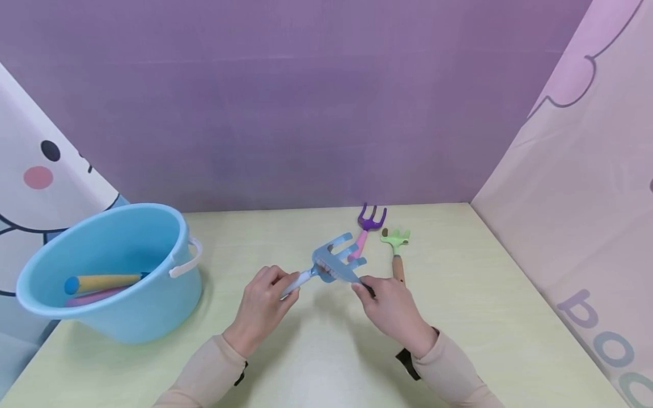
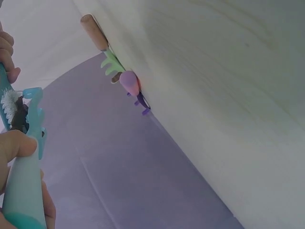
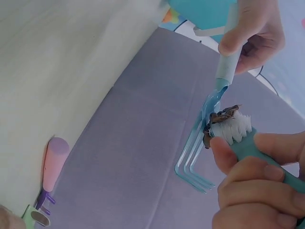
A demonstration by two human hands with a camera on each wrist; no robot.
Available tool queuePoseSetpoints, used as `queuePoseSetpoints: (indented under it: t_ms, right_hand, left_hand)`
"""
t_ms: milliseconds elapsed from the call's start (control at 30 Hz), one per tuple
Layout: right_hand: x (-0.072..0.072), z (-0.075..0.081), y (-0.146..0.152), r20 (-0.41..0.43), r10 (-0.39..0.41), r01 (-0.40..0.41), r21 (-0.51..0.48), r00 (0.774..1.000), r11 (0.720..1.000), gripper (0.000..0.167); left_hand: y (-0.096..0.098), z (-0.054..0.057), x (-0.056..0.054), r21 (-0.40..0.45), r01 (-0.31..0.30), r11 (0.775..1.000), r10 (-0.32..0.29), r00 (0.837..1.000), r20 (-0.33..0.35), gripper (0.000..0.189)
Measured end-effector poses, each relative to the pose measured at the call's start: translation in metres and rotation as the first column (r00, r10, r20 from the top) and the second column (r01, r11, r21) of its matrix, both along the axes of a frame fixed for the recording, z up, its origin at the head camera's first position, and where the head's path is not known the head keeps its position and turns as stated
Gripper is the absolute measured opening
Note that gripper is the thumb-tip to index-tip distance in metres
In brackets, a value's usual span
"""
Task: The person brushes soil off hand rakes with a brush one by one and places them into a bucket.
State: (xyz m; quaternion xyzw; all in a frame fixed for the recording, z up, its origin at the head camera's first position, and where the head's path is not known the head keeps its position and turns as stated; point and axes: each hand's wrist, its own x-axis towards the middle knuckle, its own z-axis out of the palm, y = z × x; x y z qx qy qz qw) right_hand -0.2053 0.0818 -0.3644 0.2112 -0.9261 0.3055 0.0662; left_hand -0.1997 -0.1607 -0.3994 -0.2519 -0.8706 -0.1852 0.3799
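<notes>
the left hand (image 1: 265, 303) grips a blue hand rake (image 1: 320, 254), prongs (image 1: 344, 238) beyond its fingertips; the right hand (image 1: 391, 309) pinches a blue brush (image 3: 248, 147), likely tipped so its white bristles (image 3: 232, 128) reach brown bits (image 3: 224, 115) between both hands.

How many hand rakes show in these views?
3: the blue hand rake held above the table; the purple-headed rake and the green-headed rake, both lying on the table. The blue bucket may hide others.
</notes>
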Motion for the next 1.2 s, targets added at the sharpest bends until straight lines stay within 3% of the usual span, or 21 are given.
queuePoseSetpoints:
  t_ms: [367, 567, 767, 1000, 1200]
  right_hand:
    - [0.007, 0.0, 0.001, 0.089, 0.082, -0.08, -0.026, 0.993, 0.996, 0.018]
    - [0.005, 0.001, 0.005, 0.232, 0.098, -0.07, -0.126, 0.968, 0.99, 0.022]
    - [0.0, 0.0, 0.006, 0.331, 0.056, 0.002, -0.173, 0.942, 0.985, 0.025]
    - [-0.003, -0.002, 0.005, 0.258, -0.01, 0.05, -0.15, 0.966, 0.987, 0.022]
    - [-0.003, -0.006, 0.001, 0.033, -0.04, 0.042, -0.038, 0.999, 0.998, 0.025]
  left_hand:
    - [0.0, 0.0, 0.002, 0.013, -0.018, 1.0, 0.017, 0.999, 0.03, 0.023]
    - [-0.002, 0.0, 0.002, 0.035, -0.008, 0.999, 0.007, 1.0, 0.025, 0.021]
    - [-0.002, -0.002, 0.002, 0.042, -0.004, 0.999, 0.003, 1.0, 0.02, 0.02]
    - [-0.001, -0.003, 0.004, 0.034, 0.008, 0.999, -0.009, 1.0, 0.024, 0.022]
    - [0.0, -0.003, 0.005, 0.024, 0.003, 1.0, -0.004, 0.999, 0.035, 0.021]
